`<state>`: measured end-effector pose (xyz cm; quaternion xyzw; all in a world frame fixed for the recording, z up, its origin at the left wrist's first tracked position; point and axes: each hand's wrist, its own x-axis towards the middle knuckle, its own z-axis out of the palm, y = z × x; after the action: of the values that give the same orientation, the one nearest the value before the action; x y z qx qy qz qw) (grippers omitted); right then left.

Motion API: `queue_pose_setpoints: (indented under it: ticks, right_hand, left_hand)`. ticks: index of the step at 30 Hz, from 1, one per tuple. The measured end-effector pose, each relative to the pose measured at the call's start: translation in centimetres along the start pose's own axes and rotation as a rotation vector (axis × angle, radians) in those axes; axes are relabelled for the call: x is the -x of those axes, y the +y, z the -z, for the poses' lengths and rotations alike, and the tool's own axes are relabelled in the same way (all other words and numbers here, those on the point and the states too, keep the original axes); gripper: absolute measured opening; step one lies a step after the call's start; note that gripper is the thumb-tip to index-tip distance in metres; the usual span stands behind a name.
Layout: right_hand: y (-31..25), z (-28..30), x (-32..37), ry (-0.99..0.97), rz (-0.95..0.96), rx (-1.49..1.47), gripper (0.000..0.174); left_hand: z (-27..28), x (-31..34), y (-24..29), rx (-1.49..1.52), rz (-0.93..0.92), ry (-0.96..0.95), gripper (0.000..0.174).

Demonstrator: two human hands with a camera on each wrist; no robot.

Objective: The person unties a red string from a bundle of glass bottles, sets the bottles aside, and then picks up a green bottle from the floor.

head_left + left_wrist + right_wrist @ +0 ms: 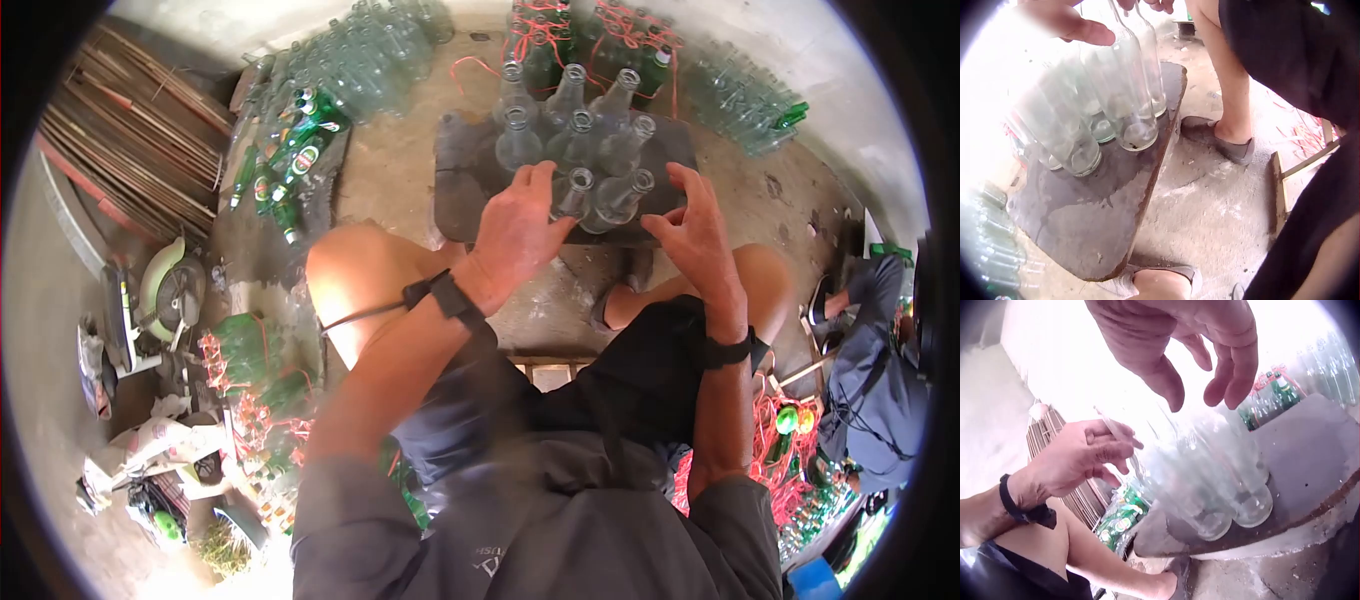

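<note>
Several clear glass bottles point(618, 200) stand upright in a tight cluster on a dark board point(462, 205) between the person's knees. Beside the cluster's left edge is the left hand point(515, 235), its fingers spread and its fingertips right by a front bottle point(573, 192). On the other side, the right hand point(693, 228) is held with thumb and fingers apart, holding nothing. Seen from the right wrist, that hand's bent fingers point(1172, 387) hang near the tops of the bottles point(1229, 481). The left wrist view shows the bottles' bases point(1138, 134) on the board.
Many clear bottles point(370, 60) lie stacked by the back wall, with green labelled bottles point(300, 155) nearby. Bundles tied with red string point(545, 35) stand behind the board. Wooden strips point(140, 120) and a fan point(170, 290) are at the left. Another person's leg point(870, 340) shows at right.
</note>
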<state>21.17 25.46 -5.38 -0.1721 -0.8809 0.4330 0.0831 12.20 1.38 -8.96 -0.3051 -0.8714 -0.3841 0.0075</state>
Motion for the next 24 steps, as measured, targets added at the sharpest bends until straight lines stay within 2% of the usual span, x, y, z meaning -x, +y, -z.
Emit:
queue_pose_setpoints:
  ticks: [3,5,7,8,9,11,12,15,19,21,22,24]
  right_hand:
    - [-2.3,2.9,0.9,-0.033,0.047,0.071,0.067]
    - [-4.9,5.4,2.2,-0.090,0.037,0.202,0.057]
    - [-4.2,7.4,2.7,-0.072,0.122,0.216,0.050]
    - [-3.8,8.6,3.1,-0.088,0.070,0.208,0.047]
    - [-3.2,9.7,3.4,-0.107,0.017,0.203,0.043]
    - [-1.8,10.9,4.1,-0.075,0.122,0.289,0.037]
    - [-0.9,11.1,4.4,-0.079,0.136,0.280,0.037]
    - [2.0,11.0,5.1,-0.001,0.162,0.291,0.034]
    - [4.0,9.6,4.7,0.050,0.275,0.320,0.030]
    - [2.7,9.1,4.2,0.068,0.307,0.425,0.029]
    - [2.4,8.9,4.0,0.060,0.292,0.450,0.029]
    - [3.0,9.1,3.6,0.050,0.294,0.466,0.029]
  left_hand:
    - [1.7,0.3,-0.1,-0.034,0.009,-0.021,0.067]
    - [3.7,0.0,0.0,-0.073,0.012,-0.021,0.067]
    - [7.0,-0.8,0.5,-0.069,0.038,-0.128,0.066]
    - [8.8,-1.2,1.2,-0.015,0.079,-0.115,0.056]
    - [10.8,-1.9,1.8,-0.034,0.089,-0.102,0.056]
    - [14.5,-2.8,1.9,0.180,0.313,-0.146,0.052]
    - [15.8,-3.1,0.7,0.045,0.232,-0.079,0.045]
    - [20.5,-4.2,-3.1,0.009,0.263,-0.027,0.044]
    - [23.9,-5.6,-13.4,-0.121,0.396,0.068,0.045]
    - [24.7,-5.9,-18.6,-0.084,0.683,0.108,0.048]
    - [24.9,-5.8,-22.2,-0.082,0.686,0.111,0.048]
    - [24.6,-5.5,-29.2,-0.335,0.631,0.145,0.049]
